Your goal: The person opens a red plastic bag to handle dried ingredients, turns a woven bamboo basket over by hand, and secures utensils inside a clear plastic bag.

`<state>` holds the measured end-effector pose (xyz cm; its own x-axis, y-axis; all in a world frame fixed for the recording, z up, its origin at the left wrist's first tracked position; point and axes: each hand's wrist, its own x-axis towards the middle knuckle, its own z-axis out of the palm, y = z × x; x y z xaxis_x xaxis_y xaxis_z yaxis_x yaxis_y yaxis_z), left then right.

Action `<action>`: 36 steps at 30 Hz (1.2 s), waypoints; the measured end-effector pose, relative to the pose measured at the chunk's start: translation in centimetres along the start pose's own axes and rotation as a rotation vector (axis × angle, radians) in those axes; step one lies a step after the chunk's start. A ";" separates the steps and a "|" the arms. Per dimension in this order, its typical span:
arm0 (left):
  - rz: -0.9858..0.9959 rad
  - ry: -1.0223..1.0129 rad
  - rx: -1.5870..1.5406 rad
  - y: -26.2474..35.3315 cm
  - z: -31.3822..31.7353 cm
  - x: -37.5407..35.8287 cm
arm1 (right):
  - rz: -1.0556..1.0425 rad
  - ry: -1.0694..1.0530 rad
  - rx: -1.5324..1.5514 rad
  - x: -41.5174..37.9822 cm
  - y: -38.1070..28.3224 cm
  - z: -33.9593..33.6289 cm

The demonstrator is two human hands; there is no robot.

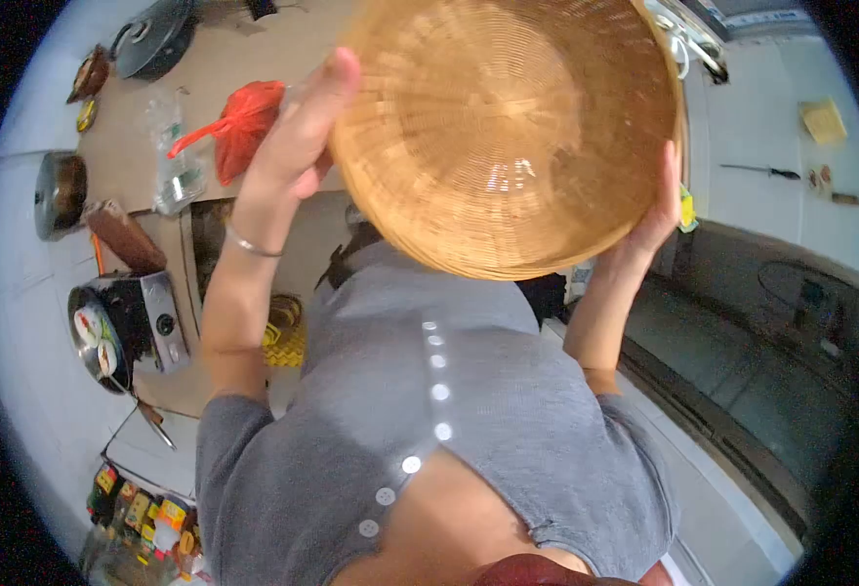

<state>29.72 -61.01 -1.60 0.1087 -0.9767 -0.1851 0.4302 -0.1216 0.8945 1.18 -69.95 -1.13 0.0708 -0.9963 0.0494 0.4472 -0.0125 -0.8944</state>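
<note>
A round, woven wicker basket (508, 107) fills the upper middle of the head view, tilted so that its inside faces me. My left hand (303, 132) is closed on its left side, most of the fingers hidden behind it. On the lower right side my right hand (656, 220) grips the rim, with one finger showing along the outside wall. A glossy reflection shows on the weave inside. Just left of my left hand, a knotted red plastic bag (247, 132) lies on the counter beside a clear plastic bag (176, 166).
A dark lidded pan (153, 41) and a pot (61, 195) stand on the left. Below them is a stove (151, 322) with a frying pan (107, 322) holding food. Bottles (161, 523) cluster at lower left. A knife (761, 171) lies on the right counter.
</note>
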 end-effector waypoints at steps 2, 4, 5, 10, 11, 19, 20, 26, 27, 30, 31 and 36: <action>0.004 0.004 -0.051 0.1 0.9 -0.3 | 0.056 0.042 0.036 0.5 0.7 -0.9; -0.015 0.038 -0.096 0.9 2.0 -1.0 | 0.130 0.059 0.088 0.6 1.2 -1.0; -0.026 0.099 -0.124 1.1 2.2 -1.2 | 0.190 0.037 0.133 0.6 1.3 -1.1; 0.034 0.098 -0.023 0.3 0.7 -2.2 | 0.242 0.082 0.238 0.3 2.0 -1.3; 0.057 0.115 0.056 0.4 0.7 -2.4 | 0.242 0.084 0.239 0.2 2.0 -1.2; 0.069 0.116 0.030 0.2 0.1 -2.4 | 0.291 -0.009 0.300 -0.3 1.1 -1.2; 0.069 0.097 0.036 0.2 -0.1 -2.4 | 0.258 0.018 0.232 -0.5 1.1 -1.0; 0.025 0.037 -0.088 -0.8 -1.7 -2.2 | 0.238 0.072 0.231 -1.0 1.0 0.1; 0.031 0.052 -0.076 -0.8 -1.9 -2.2 | 0.247 0.061 0.244 -1.0 1.0 0.4; 0.073 0.024 -0.114 -0.8 -1.4 -2.3 | 0.190 0.087 0.094 -1.2 0.8 0.6; 0.079 0.039 -0.103 -1.1 -2.0 -2.3 | 0.199 0.029 0.135 -1.0 0.8 0.3; 0.038 -0.134 -0.475 -1.9 -3.1 -2.2 | 0.201 0.035 0.120 -1.2 0.2 1.4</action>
<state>31.51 -58.11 -4.15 0.0294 -0.9968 -0.0741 0.7925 -0.0220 0.6095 2.45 -68.60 -0.71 0.1391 -0.9801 -0.1419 0.5305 0.1948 -0.8250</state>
